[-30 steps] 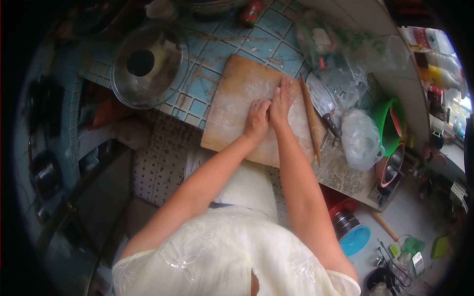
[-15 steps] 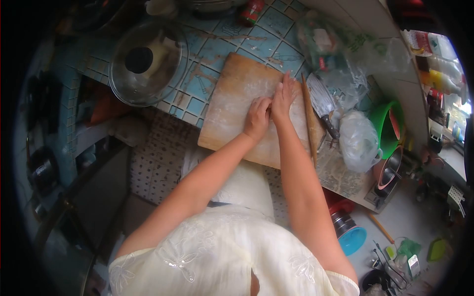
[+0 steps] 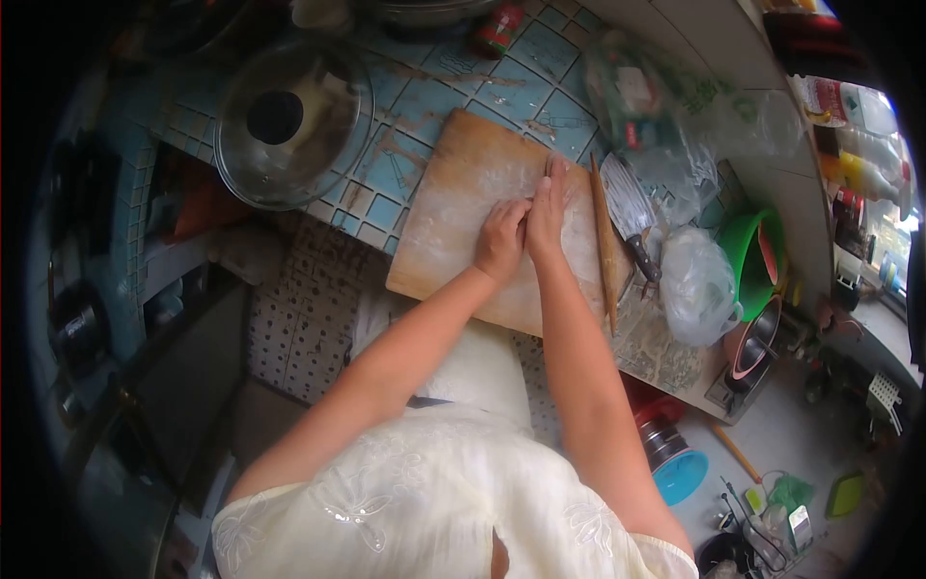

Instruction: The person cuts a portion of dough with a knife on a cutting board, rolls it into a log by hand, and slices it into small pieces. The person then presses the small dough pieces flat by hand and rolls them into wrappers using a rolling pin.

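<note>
A floured wooden board (image 3: 453,203) lies on the blue tiled counter (image 3: 386,183). On it my left hand (image 3: 502,239) is curled, with its fingers bent against the side of my right hand (image 3: 547,214). The right hand points away from me with its fingers stretched out and close together. Whatever may lie beneath the two hands is hidden. Along the board's right edge rests a thin wooden rolling pin (image 3: 605,241). A cleaver (image 3: 629,203) with a dark handle is just to the right of the pin.
A glass lid (image 3: 328,145) with a black knob covers a bowl at the upper left. Plastic bags (image 3: 696,285) and a green basin (image 3: 762,256) stand to the right. A red-lidded jar (image 3: 498,31) is at the back. A blue basin (image 3: 681,476) sits lower right.
My right hand has shifted slightly and its fingers have drawn closer together. My left hand stays curled beside it. The whole view has moved a little.
</note>
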Tool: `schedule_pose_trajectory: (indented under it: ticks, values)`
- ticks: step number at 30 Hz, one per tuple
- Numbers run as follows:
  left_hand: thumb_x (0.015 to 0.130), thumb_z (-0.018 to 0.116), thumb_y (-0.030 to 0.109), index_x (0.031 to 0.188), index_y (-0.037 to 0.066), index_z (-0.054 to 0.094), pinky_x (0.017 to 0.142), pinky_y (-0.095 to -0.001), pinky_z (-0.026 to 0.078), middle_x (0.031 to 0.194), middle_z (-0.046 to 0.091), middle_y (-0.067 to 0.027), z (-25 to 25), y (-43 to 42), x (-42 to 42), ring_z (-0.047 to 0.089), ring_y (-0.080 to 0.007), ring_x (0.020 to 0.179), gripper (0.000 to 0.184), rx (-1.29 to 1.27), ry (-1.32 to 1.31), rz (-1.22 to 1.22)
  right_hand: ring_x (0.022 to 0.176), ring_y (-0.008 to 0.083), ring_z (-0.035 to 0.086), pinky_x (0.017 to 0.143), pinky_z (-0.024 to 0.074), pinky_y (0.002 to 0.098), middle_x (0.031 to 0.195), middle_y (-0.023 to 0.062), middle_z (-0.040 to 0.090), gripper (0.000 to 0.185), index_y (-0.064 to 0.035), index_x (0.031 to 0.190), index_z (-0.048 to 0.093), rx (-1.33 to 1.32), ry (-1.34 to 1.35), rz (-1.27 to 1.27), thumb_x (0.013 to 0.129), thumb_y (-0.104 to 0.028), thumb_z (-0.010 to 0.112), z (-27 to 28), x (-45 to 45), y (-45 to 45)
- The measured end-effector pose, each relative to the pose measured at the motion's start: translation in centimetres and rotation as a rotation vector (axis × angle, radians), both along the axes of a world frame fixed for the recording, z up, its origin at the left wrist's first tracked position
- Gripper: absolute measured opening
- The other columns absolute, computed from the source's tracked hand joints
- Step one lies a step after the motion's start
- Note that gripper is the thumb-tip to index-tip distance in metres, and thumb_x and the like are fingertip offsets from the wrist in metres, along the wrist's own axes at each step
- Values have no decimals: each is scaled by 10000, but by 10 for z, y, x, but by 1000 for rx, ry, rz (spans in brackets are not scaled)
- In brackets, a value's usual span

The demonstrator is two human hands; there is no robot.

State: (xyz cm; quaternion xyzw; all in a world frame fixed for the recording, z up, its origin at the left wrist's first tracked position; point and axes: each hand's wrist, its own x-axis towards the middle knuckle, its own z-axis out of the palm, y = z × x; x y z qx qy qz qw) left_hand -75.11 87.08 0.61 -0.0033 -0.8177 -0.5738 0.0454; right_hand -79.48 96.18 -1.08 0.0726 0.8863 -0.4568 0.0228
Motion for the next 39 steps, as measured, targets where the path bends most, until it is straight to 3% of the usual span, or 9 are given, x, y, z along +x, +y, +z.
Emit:
schedule_pose_trajectory:
  ticks: [3,6,9,15,25,30,33,36,39]
  values:
    - [742,605,-37,1051,1,552,915,-438,410,1165,512,-170,-5,-5,5,499,-375,1056,316,73,-177,-122,1424,306,180,1130,47,541,1518,100,277,544,-83,1470,247,185,71,113,948,-176,371,6,2,4]
    - [746,597,-57,1076,-2,550,903,-431,411,1176,500,-161,-3,-8,9,491,-358,1068,338,2,98,70,1421,314,186,1129,55,545,1508,118,291,553,-88,1464,261,420,86,218,932,-150,396,14,-12,1]
    - [751,577,-73,1076,7,539,886,-434,415,1161,497,-162,18,-9,7,498,-360,1033,337,-291,25,145,1414,323,203,1128,65,546,1491,147,309,561,-93,1461,268,554,215,99,919,-131,411,4,-31,4]
    - [746,602,-26,1044,16,532,885,-428,408,1175,489,-148,-8,2,-5,489,-354,1023,309,-36,-30,-55,1412,328,207,1127,67,549,1500,162,281,578,-90,1462,261,16,-57,4,909,-119,428,4,-13,2]
    - [724,600,-50,1019,3,547,939,-423,387,1161,525,-152,13,-4,-3,477,-344,1093,305,-274,21,100,1414,324,202,1132,60,531,1507,140,285,578,-81,1475,223,526,203,122,928,-112,407,2,-35,5]
    - [730,601,-38,993,11,555,935,-421,392,1170,523,-150,-7,4,-11,475,-340,1112,271,-21,-4,-30,1411,319,215,1133,86,524,1486,121,331,566,-73,1465,245,-103,-42,-1,934,-138,428,-1,-16,9]
    - [741,593,-41,992,13,556,939,-424,387,1179,518,-141,-12,6,-3,470,-339,1118,259,54,-38,-126,1402,324,239,1136,94,516,1477,119,347,558,-70,1458,263,214,93,163,929,-131,430,1,-12,18]
    - [755,593,-27,997,21,552,946,-430,379,1193,509,-130,2,7,0,460,-338,1130,250,20,24,148,1388,331,272,1136,100,517,1471,123,358,551,-69,1454,276,450,238,207,921,-100,412,-2,-30,20]
    - [729,588,-44,993,31,568,954,-420,383,1202,521,-141,20,2,5,466,-343,1116,275,-368,13,185,1378,335,292,1138,93,519,1468,121,366,554,-66,1451,280,433,293,112,910,-64,400,-1,-43,15]
